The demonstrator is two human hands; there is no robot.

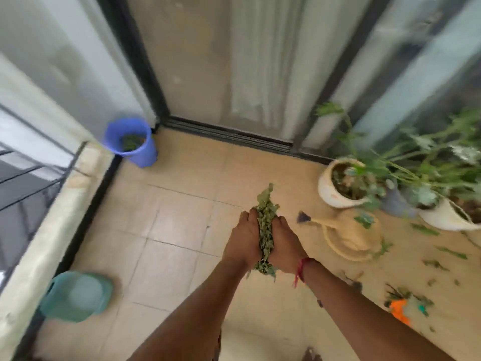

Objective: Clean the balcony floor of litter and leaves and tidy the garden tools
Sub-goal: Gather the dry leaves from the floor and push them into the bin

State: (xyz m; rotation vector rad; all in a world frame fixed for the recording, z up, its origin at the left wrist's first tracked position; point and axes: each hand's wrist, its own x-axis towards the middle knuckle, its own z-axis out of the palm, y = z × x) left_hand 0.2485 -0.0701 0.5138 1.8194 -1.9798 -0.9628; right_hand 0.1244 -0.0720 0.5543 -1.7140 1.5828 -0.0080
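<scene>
Balcony with a beige tiled floor (169,230), a glass door (208,61) at the far end and a ledge (52,217) with a railing on the left. A blue bucket (148,156) sits in the far left corner by the door, some green stuff in it. A teal tub (75,295) is near the ledge, closer in. On the right are 2 white pots (328,190) with plants, a beige watering can (356,235) just in front, and green scraps (424,229) plus something orange (399,312) strewn on the tiles. Both arms reach out over the middle of the floor. The left hand (243,238) and right hand (285,243) are pressed together, fingers curled round the leaves (265,225) clamped between the palms, bits poking out top and bottom. Everything's a bit blurry.
</scene>
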